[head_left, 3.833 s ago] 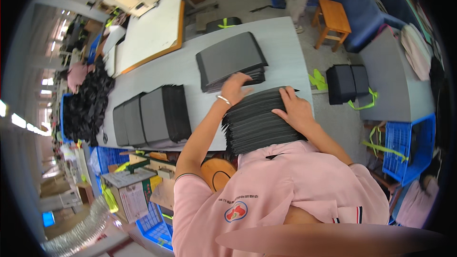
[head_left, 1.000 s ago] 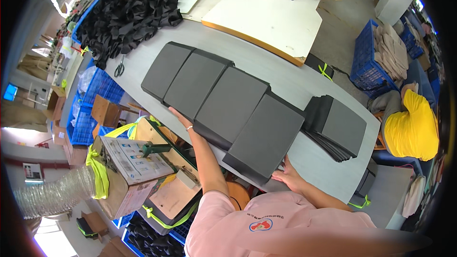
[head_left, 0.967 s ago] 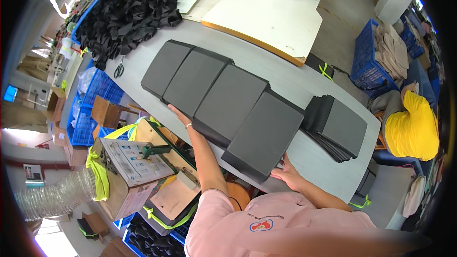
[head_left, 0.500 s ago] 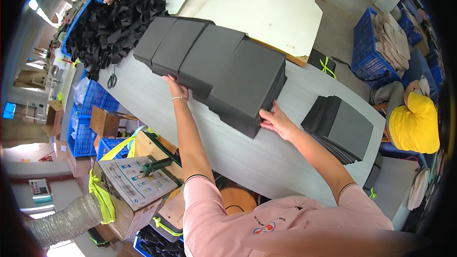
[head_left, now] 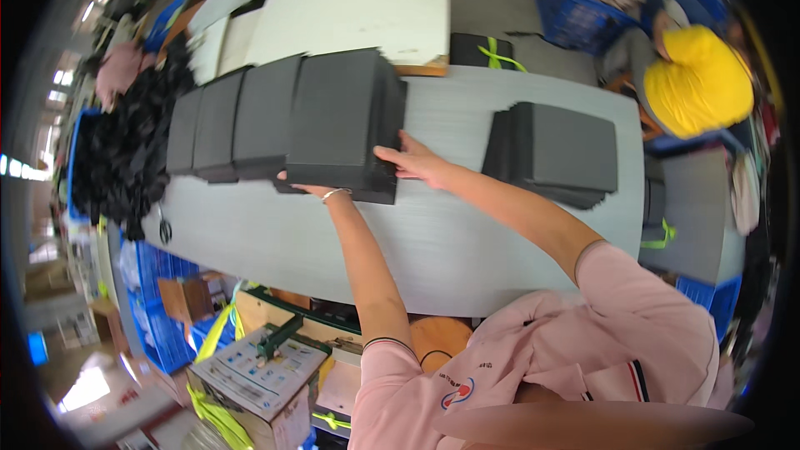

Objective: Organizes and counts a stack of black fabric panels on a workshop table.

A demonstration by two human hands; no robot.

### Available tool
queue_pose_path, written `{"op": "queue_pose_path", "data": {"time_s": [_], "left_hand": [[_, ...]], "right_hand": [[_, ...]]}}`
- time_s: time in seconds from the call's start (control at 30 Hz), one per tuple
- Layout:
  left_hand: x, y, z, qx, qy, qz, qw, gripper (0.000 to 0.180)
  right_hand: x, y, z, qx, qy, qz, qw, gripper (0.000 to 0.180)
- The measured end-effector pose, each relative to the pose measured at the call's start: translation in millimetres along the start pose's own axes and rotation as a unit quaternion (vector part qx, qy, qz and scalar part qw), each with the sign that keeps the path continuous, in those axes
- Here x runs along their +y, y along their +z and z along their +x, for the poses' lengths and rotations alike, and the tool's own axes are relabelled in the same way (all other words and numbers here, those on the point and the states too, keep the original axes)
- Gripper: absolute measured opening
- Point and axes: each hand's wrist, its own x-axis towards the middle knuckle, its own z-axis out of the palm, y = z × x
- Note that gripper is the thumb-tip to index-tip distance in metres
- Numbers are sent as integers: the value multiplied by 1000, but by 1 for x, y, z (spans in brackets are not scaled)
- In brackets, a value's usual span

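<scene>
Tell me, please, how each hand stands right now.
Left hand: touching the near side of a dark stack; grip cannot be told.
Right hand: open, against the same stack's right side.

Pale grey worktop (head_left: 467, 258), bright lights (head_left: 15, 168) far left
White-topped table (head_left: 358, 17) and grey floor (head_left: 490, 0) beyond; a round wooden seat (head_left: 443, 337) at the near edge.

The stack (head_left: 333, 112) that my left fingers (head_left: 303, 188) touch at its front and my right fingers (head_left: 408, 165) at its right side is a thick block of dark grey, roughly rectangular sheets, with slightly uneven layers on the right. It sits flat-topped on the table (head_left: 450, 242), ending a row: three similar grey stacks (head_left: 265, 117) run leftward, each close against the next.
</scene>
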Motion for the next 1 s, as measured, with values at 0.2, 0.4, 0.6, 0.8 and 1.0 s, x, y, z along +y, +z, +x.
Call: {"op": "queue_pose_path", "data": {"time_s": [0.2,0.4,0.6,0.8,1.0], "left_hand": [[-10,9,-25,252,117,611,741,67],[-37,-14,-89,199,206,224,932,62],[-134,54,-303,-108,180,403,891,58],[-202,70,-450,-333,16,378,864,43],[-255,80,-556,-396,-54,393,828,26]], "right_hand": [[44,-28,-98,-72,-38,-128,989,59],[-63,-61,-335,-27,-366,-273,889,31],[-88,-57,-445,96,-588,-235,768,24],[-79,-114,-510,167,-531,-240,795,26],[-48,-186,-616,195,-483,-204,829,30]]}}
